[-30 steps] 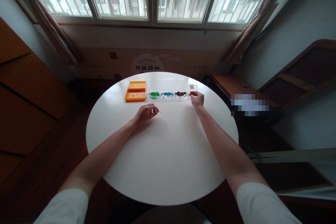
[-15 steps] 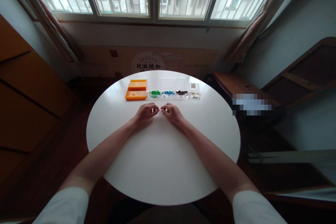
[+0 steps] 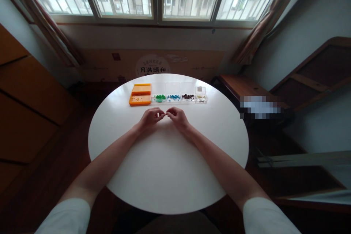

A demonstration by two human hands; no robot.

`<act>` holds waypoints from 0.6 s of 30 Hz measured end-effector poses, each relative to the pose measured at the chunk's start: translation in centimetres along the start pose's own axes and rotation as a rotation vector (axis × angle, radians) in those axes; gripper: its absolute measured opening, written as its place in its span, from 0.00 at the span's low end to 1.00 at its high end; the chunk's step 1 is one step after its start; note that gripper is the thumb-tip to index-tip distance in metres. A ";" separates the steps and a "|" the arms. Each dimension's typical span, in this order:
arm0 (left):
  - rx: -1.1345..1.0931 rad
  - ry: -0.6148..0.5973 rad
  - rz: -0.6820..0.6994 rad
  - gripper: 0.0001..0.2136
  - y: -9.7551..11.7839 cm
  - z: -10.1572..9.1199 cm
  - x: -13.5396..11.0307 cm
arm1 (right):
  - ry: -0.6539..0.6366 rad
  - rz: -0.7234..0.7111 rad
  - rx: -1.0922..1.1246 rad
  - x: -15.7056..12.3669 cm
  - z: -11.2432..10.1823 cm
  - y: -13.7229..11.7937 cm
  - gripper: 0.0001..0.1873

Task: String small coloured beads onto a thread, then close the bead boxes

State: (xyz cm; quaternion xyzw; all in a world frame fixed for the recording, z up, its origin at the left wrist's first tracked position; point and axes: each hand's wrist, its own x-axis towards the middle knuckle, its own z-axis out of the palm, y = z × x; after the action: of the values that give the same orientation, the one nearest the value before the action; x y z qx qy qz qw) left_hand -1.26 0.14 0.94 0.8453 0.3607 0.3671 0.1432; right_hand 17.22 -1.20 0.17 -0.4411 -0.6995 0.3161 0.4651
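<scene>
My left hand and my right hand meet fingertip to fingertip above the white table, both pinched closed. Whatever sits between the fingertips is too small to make out. Just beyond the hands stands a row of small open boxes. An orange box at the left holds a few tiny orange-yellow pieces. Beside it, clear boxes contain green pieces, blue pieces and dark brown pieces. The smallest clear box, at the right end, has pale pieces in it.
The round white table spans the middle of the view. A wooden bench with a blurred light patch stands at the right. Orange-brown cabinets line the left side. A printed cardboard panel leans below the window.
The whole view has shifted slightly, so the table and boxes appear a little further left. My fingertips are now closer together; the boxes stay in place on the table.
</scene>
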 end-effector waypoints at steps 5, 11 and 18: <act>-0.007 -0.001 0.008 0.09 0.0 0.1 -0.1 | -0.006 0.088 0.271 0.2 0.5 0.4 0.10; -0.015 -0.011 0.011 0.07 0.0 0.0 -0.1 | -0.039 0.087 0.280 -0.1 0.3 0.1 0.13; -0.043 -0.036 0.036 0.07 0.1 0.0 -0.1 | -0.051 0.097 0.337 0.0 0.4 0.4 0.15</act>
State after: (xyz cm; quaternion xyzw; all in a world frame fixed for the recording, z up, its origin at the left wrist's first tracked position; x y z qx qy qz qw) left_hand -1.28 0.00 0.94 0.8550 0.3345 0.3620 0.1614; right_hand 16.94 -1.06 -0.34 -0.3821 -0.6258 0.4622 0.4988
